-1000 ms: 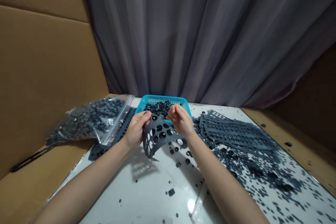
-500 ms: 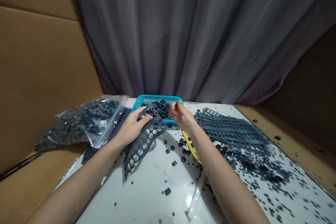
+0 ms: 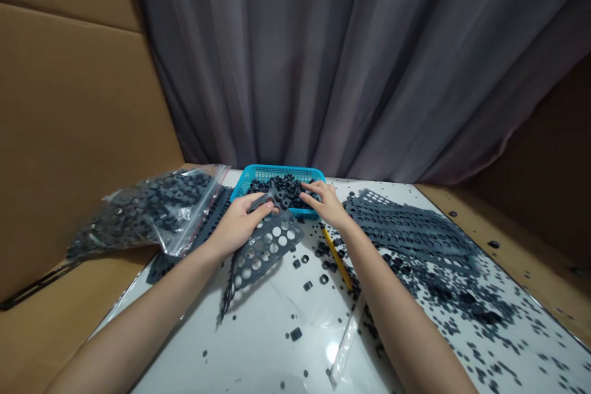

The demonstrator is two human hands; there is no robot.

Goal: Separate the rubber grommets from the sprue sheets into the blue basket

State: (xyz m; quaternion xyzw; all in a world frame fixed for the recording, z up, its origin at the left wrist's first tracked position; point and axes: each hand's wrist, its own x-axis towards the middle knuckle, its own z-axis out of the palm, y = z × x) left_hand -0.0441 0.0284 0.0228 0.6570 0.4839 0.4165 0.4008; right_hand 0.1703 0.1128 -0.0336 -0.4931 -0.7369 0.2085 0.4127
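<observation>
My left hand (image 3: pixel 244 220) is closed on a dark grey perforated rubber sheet (image 3: pixel 264 252), thumb on top. Rows of round holes run through the sheet, and a few round black pieces sit at its upper end. The sheet's lower end hangs down over the white table. Over the right side of a blue plastic basket (image 3: pixel 252 172), my right hand (image 3: pixel 324 202) has its fingers apart, with nothing visible between them. Small black rubber parts (image 3: pixel 289 186) lie heaped in the basket.
A clear zip bag (image 3: pixel 148 209) full of dark parts lies at left. Stacked perforated sheets (image 3: pixel 406 225) lie at right beside scattered black bits (image 3: pixel 462 301). A yellow tool (image 3: pixel 337 258) and a clear plastic strip (image 3: pixel 345 345) are on the white table (image 3: pixel 221 357). A grey curtain (image 3: pixel 295 61) hangs behind.
My right hand has opened from a pinch on a small black piece, which no longer shows in its fingers. The sheet in my left hand has turned slightly, its holes swinging to the right.
</observation>
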